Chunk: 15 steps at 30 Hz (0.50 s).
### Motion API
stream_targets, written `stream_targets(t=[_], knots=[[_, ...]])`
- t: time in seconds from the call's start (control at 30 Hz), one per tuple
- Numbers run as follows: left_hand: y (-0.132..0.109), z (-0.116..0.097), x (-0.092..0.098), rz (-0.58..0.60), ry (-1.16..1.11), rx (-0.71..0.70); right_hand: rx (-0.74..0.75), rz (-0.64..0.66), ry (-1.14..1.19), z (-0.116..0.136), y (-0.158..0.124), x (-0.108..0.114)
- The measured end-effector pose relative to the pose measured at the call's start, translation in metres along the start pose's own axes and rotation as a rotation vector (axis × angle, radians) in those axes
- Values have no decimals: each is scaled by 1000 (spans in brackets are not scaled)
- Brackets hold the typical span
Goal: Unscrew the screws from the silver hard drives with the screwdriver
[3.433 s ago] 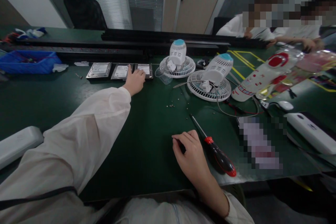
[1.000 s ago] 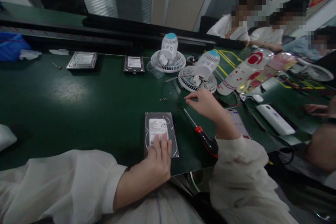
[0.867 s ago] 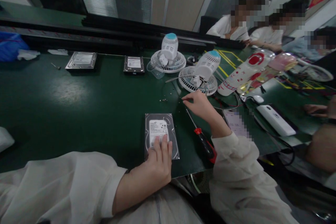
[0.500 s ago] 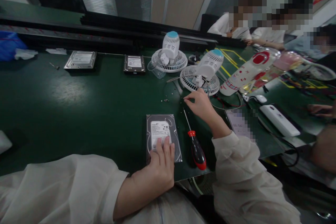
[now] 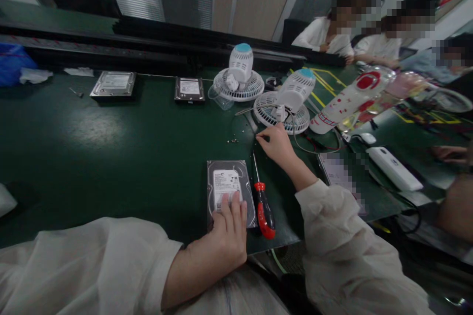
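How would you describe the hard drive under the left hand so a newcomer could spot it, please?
On the dark green worktable, look at the near edge, beside the red-and-black screwdriver. There lies a flat silver hard drive with a white label, the left hand resting on it. The two similar drives lie at the far edge, untouched.

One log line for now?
left hand: flat on hard drive | right hand: fingertips on mat by fan | screwdriver: lying beside hard drive, untouched

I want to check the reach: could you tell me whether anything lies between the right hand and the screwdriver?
Nothing visible does: only table separates the right hand from the screwdriver; the drive lies left of it.
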<state>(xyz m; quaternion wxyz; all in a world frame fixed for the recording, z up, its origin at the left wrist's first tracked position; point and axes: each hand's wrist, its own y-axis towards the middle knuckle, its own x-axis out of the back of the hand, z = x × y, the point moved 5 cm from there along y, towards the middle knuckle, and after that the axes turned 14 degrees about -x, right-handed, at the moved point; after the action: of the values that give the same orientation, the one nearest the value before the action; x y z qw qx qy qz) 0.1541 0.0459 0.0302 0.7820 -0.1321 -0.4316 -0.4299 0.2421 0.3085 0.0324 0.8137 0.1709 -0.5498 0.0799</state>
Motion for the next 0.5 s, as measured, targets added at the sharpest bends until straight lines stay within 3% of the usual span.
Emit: stream_targets(t=[0.3, 0.5], knots=[[0, 1, 2, 4, 6, -12, -57, 14, 153, 1, 0, 1], [0, 1, 0, 8, 8, -18, -180, 84, 459, 1, -5, 11]])
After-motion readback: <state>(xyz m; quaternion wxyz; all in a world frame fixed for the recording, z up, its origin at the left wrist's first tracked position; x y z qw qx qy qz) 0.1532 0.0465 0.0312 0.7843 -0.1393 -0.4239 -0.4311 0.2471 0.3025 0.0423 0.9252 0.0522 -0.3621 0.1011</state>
